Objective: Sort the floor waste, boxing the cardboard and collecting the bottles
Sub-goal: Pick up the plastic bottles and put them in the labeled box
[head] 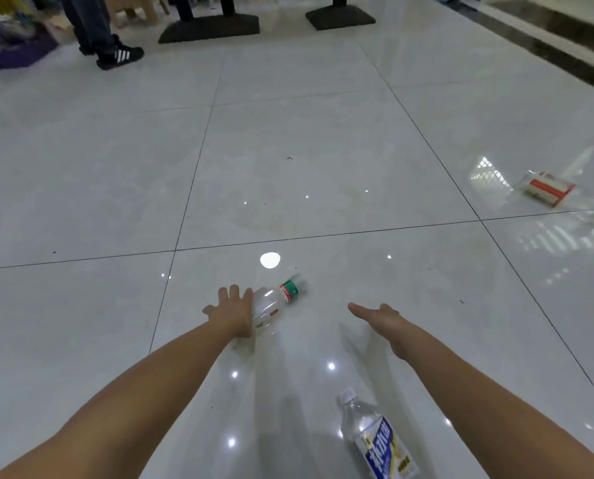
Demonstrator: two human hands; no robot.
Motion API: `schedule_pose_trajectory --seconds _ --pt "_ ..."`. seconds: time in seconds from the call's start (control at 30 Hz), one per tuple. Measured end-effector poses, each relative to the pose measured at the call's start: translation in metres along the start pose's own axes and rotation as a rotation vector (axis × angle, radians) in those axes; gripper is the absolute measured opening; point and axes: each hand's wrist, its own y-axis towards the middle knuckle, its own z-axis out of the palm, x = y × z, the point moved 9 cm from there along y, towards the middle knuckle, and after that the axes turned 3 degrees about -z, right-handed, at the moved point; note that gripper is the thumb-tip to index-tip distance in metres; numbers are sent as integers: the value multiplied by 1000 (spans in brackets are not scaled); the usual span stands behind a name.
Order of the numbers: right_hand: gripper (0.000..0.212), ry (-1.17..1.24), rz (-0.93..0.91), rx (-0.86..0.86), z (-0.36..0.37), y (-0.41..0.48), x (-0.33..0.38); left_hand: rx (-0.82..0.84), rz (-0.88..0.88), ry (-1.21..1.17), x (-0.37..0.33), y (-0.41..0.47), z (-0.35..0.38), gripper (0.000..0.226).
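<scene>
A clear plastic bottle [277, 299] with a red and green label lies on the glossy white floor. My left hand [231, 311] reaches out with straight, spread fingers and touches the bottle's near end. My right hand [380, 318] is stretched forward to the right of it, fingers straight, holding nothing. A second clear bottle [375, 437] with a blue and white label lies near the bottom edge, below my right arm. A third clear bottle [548, 188] with a red and white label lies far to the right.
Black table bases [212, 27] [340, 17] stand at the far end. A person's legs and black striped shoes [115, 53] are at the upper left, beside a purple box [15, 53] and cardboard pieces [136, 12]. A dark step [565, 39] runs along the right.
</scene>
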Motion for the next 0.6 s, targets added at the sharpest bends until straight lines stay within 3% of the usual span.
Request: schedule_pose_trajectory --seconds 0.2,0.4,0.6 --pt "96 9 18 -29 -19 -5 -16 61 -60 -285 -24 -28 21 89" --pt "101 -34 97 6 -22 -22 -55 304 -354 -1074 -46 -82 79 83" --pt "89 -73 177 80 -20 -37 -86 372 -310 -1151 -72 -142 127 86"
